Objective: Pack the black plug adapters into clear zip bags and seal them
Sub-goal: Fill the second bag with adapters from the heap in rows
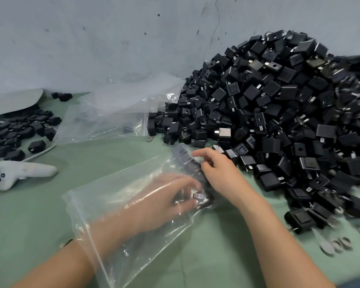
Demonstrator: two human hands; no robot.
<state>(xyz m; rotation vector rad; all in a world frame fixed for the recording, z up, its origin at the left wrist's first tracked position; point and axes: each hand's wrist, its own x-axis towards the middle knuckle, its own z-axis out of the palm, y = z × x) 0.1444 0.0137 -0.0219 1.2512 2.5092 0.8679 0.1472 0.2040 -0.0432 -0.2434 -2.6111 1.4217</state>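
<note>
- My left hand point(164, 198) is inside the clear zip bag point(112, 190), which lies flat on the green table point(50, 225) with its open zip edge round my forearm
- At the bag's closed far end sit the packed adapters point(200, 199), a short row of black blocks; my left fingers curl round the nearest one
- My right hand point(218, 173) is outside the bag at that same end, fingers bent against the plastic over the row; I cannot tell whether it pinches the bag or only rests there
- The two hands are close together, with the bag's film between them
- The loose heap point(279, 113) of black plug adapters rises against the wall point(92, 38) just right of the bag: matt, squarish, with short metal blades
- Spare clear bags point(116, 113) lie crumpled behind, one with a dark item point(127, 124) inside, too blurred to name
- A smaller pile point(15, 132) of black parts lies far left, cut off by the frame edge
- Near it lies a white handset point(23, 172) with buttons and a cable
- Flat grey discs point(337, 245) lie at the heap's near edge, smeared by blur
</note>
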